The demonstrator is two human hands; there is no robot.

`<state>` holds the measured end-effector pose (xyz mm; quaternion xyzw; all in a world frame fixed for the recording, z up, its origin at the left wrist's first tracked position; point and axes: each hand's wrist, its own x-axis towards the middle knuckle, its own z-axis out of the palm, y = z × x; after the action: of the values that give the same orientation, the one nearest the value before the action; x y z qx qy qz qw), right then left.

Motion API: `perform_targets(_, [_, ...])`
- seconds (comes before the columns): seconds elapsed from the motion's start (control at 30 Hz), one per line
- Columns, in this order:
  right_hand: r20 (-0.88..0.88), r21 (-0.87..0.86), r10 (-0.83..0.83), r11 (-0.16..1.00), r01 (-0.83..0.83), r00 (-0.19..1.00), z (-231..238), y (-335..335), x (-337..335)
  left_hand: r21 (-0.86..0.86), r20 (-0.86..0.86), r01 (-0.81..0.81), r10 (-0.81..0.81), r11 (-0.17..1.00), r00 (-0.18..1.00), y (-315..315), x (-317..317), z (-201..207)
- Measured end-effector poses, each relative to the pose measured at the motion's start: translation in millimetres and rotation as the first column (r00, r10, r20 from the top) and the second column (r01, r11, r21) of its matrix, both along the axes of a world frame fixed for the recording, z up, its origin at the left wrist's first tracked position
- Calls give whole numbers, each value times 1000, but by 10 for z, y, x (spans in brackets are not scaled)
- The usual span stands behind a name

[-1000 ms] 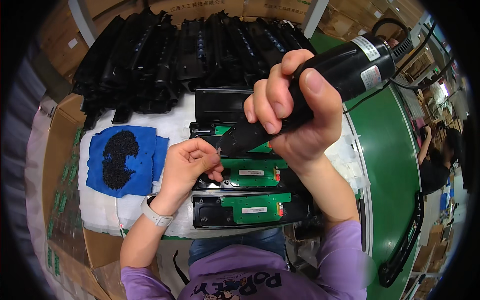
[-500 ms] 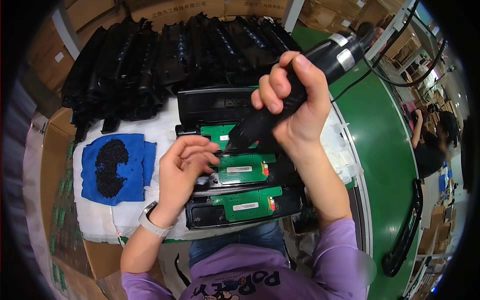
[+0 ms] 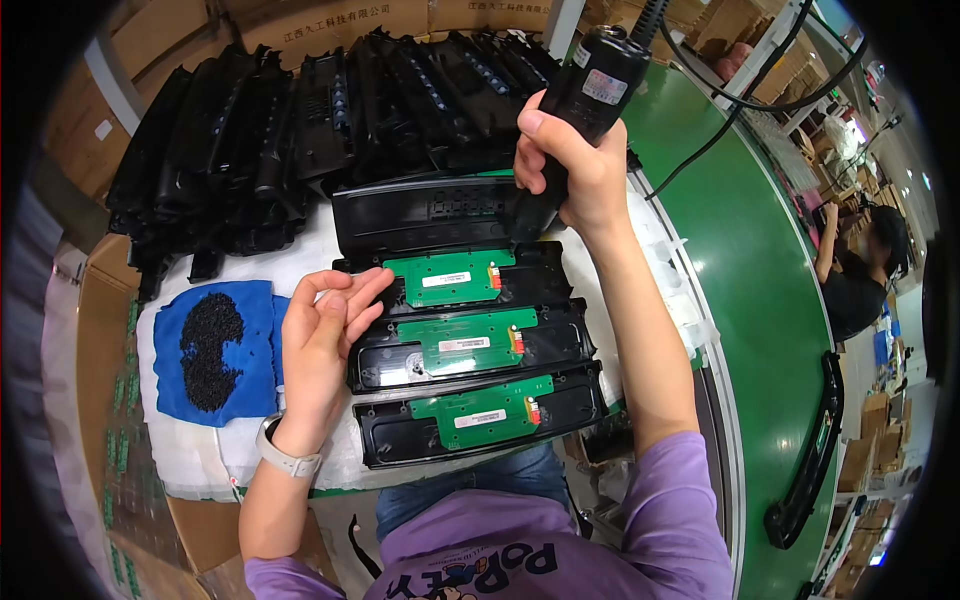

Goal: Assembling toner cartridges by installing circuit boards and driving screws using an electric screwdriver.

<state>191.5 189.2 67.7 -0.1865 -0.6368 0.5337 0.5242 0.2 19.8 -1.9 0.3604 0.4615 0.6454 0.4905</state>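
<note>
A black electric screwdriver [image 3: 597, 85] is held in my right hand [image 3: 585, 185], its cable rising from the top. Its lower end points down near the far right part of the farthest green circuit board [image 3: 450, 278]; the bit itself cannot be made out. That board lies in a black plastic panel [image 3: 540, 280]. Two more panels with a middle board [image 3: 470, 343] and a near board [image 3: 485, 412] lie in front. My left hand [image 3: 325, 325] is open at the left end of the farthest board, its fingers stretched out. Nothing shows in them.
A blue cloth [image 3: 260, 385] with a heap of small black screws [image 3: 208, 350] lies on the left. Behind stand several stacked black panels [image 3: 330, 120]; a bare one [image 3: 410, 215] lies before them. A person in black [image 3: 855, 265] is beyond the green surface [image 3: 740, 240] on the right.
My right hand has swung the screwdriver to a steeper tilt, its lower end moving right and away from my left hand. My left hand has drawn back left and straightened its fingers.
</note>
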Motion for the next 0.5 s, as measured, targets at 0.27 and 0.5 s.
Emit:
perform_targets(0.27, [5,-18,12,1000,-12,1000,-6,-4,12,-84,11,93,-92,992,996,-41,-33,91])
perform_targets(0.5, [29,-11,32,999,-31,999,-58,35,-33,-105,2,104,-104,989,995,-38,-31,4])
